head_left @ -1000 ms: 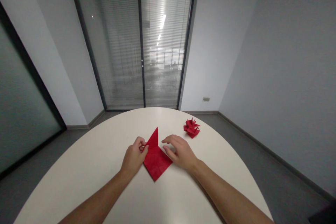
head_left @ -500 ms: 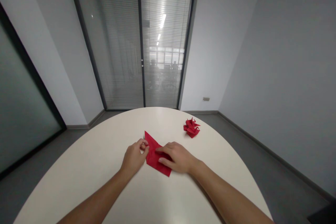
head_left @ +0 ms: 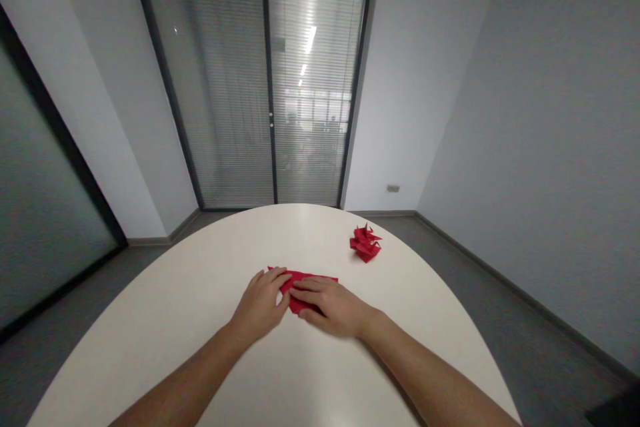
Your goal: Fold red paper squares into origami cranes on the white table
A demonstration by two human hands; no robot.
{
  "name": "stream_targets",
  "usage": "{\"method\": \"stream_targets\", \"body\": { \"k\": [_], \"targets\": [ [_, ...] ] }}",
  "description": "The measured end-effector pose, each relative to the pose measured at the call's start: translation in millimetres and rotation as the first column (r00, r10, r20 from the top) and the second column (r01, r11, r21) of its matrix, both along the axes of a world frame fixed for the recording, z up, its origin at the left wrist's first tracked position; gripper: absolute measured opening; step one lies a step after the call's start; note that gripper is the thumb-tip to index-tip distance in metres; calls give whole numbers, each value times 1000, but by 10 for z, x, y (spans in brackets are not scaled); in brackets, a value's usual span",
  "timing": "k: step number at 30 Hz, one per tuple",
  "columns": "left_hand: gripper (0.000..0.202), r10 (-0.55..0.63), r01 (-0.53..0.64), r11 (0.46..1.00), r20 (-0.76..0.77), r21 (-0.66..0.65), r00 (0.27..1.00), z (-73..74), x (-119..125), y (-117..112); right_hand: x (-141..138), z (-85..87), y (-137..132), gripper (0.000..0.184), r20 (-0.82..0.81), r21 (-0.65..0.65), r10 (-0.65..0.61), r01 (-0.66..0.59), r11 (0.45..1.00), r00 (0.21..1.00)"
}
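Note:
A red sheet of folded paper (head_left: 313,276) lies on the table in front of me, its far edge running nearly level from left to right. My left hand (head_left: 263,300) rests at the paper's left end, fingers stretched over it and thumb near its lower edge. Across the middle and right of the sheet lies my right hand (head_left: 335,307), its fingers extended flat on the paper. Both hands cover much of the sheet, so its full outline is hidden. Further back on the right sits a small cluster of folded red paper (head_left: 365,244) with pointed tips.
The round cream table (head_left: 200,293) fills the lower view, its curved edge at the back and sides. Beyond it are a glass door with blinds (head_left: 225,93), grey walls and a wall socket (head_left: 393,188).
The red paper has turned, so its far edge is now nearly level. My left hand has gone from pinched fingers to fingers laid over the sheet. My right hand stays on it.

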State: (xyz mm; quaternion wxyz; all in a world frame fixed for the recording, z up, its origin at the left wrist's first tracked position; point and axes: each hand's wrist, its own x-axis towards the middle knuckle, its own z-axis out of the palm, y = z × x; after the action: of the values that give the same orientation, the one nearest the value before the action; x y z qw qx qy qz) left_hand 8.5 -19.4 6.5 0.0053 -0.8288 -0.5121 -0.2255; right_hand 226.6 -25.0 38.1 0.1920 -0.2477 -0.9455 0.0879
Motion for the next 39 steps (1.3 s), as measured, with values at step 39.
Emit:
{"method": "stream_targets", "body": {
  "k": [39],
  "targets": [
    [39, -117, 128, 985, 100, -118, 988, 32, -8, -102, 75, -48, 74, 42, -57, -73, -89, 84, 994, 994]
  ]
}}
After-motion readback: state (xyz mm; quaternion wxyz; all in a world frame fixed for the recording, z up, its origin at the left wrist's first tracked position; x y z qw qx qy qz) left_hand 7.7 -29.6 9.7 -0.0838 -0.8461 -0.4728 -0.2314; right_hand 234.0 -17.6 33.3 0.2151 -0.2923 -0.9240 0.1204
